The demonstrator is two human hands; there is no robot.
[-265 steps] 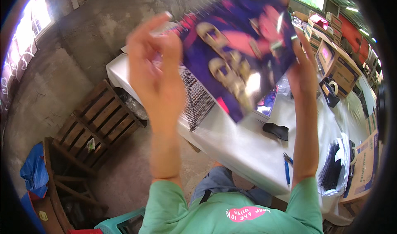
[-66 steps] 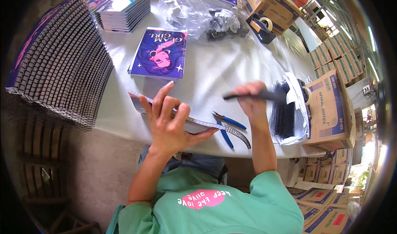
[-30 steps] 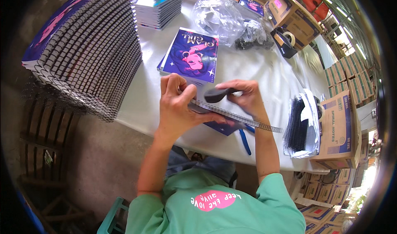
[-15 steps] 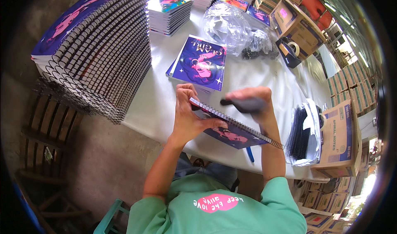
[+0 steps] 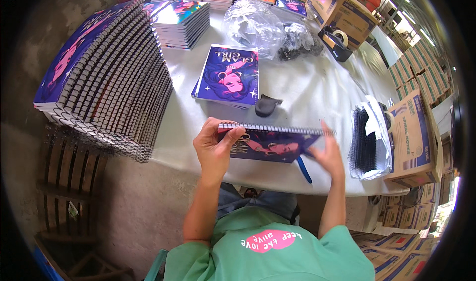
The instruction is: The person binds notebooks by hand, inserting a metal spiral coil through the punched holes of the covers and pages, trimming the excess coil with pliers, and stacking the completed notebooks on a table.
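My left hand [image 5: 215, 144] grips the left end of a spiral notebook [image 5: 270, 144], thumb on its purple illustrated cover. The notebook is tilted with its coil edge up, and the black coil pokes out past the right end. There my right hand [image 5: 329, 154] is slightly blurred, thumb and fingers apart around the coil's end. On the table beyond lies a dark grey curved piece [image 5: 267, 105], its kind unclear. It rests beside a small pile of purple-covered notebooks [image 5: 228, 77]. Partly under the held notebook is a slim blue tool [image 5: 304, 170].
A tall stack of coil-bound notebooks [image 5: 109, 82] stands at left. Behind are more notebook stacks [image 5: 183, 25], crumpled clear plastic [image 5: 253, 28] and a tape dispenser [image 5: 337, 43]. At right are black coils [image 5: 361, 139] in white wrapping and a cardboard box [image 5: 414, 137].
My right hand has put the dark grey piece down on the table and moved to the notebook's right end. The notebook has turned nearly level, still in my left hand.
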